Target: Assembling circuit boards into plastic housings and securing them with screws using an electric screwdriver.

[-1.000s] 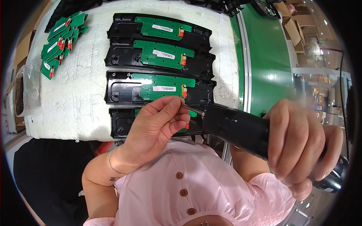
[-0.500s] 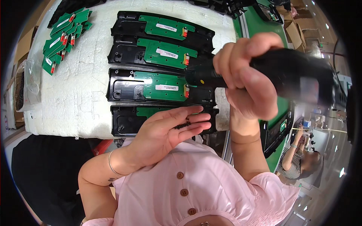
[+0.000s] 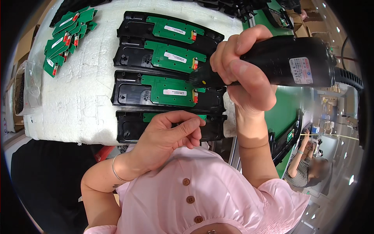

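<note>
My right hand (image 3: 249, 80) is wrapped round a black corded electric screwdriver (image 3: 278, 60), held nearly level. Its dark tip end lies over the right part of a green circuit board (image 3: 161, 86); the exact contact point is hidden. That board sits in a black plastic panel (image 3: 130, 93), third from the far side. Below it, my left hand (image 3: 161, 136) is curled closed over the nearest black panel (image 3: 130, 132), covering most of its green board. The small black screws seen earlier in the left palm are now hidden by the fingers.
Two more black panels with boards, one of them a far panel (image 3: 132, 25), lie beyond. Loose green boards (image 3: 64, 41) are piled at the far left of the white foam surface (image 3: 85, 105). A clear plastic bag (image 3: 32, 85) hangs at the left edge. A person (image 3: 306, 167) works at the right.
My left hand has curled its fingers over the screws from an open palm. The screwdriver in my right hand has moved slightly left and is steadier. The panels have shifted slightly.
</note>
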Demonstrator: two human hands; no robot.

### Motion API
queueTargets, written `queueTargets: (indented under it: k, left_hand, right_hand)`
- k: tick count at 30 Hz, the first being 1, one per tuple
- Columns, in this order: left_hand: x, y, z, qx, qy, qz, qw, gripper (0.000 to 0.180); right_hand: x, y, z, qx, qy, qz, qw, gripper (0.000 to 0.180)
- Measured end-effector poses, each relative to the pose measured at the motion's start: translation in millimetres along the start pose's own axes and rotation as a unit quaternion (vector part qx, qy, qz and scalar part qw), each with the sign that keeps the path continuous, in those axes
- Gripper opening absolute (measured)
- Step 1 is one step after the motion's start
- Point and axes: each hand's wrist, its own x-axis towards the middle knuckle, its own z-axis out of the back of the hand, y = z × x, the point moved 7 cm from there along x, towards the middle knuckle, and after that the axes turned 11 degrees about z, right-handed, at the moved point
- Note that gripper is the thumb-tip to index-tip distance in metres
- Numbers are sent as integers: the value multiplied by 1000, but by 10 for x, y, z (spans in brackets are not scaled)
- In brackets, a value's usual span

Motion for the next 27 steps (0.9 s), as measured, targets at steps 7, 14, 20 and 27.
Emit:
queueTargets:
  k: [7,14,20,27]
  left_hand:
    - [-46,-60,-12,-22,-43,-13,999,15]
    - [-3,-41,4,-85,-28,-35,995,11]
    - [-22,-6,16,-78,-36,-7,996,12]
    - [11,-9,2,-110,2,-23,994,12]
  right_hand:
    - [11,4,-37,-16,14,-4,1000,20]
    - [59,-43,-82,12,9,-8,1000,28]
    - [81,-72,-76,98,20,-11,995,19]
    - [103,-59,-105,-7,60,9,998,13]
